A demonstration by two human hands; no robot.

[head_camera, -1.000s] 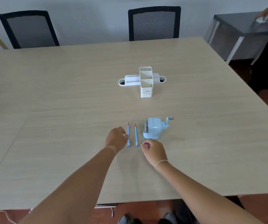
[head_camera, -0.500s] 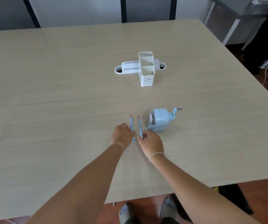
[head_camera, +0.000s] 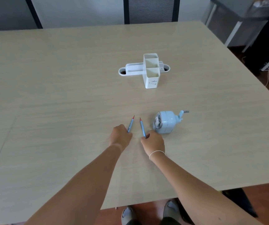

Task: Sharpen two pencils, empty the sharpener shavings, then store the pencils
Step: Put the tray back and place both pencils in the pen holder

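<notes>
A second ago both pencils lay flat; now my left hand [head_camera: 120, 135] fingers clamp one pencil [head_camera: 130, 124], my right hand [head_camera: 153, 142] the other pencil [head_camera: 142, 127]. Sharpener [head_camera: 166, 121] waits at two o'clock, so sharpening comes next.

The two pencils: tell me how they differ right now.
The left pencil is gripped by the left hand and leans its tip to the right; the right pencil is gripped by the right hand and leans its tip to the left. The right pencil lies nearer the sharpener. Both are blue with red tips pointing away from the person.
</notes>
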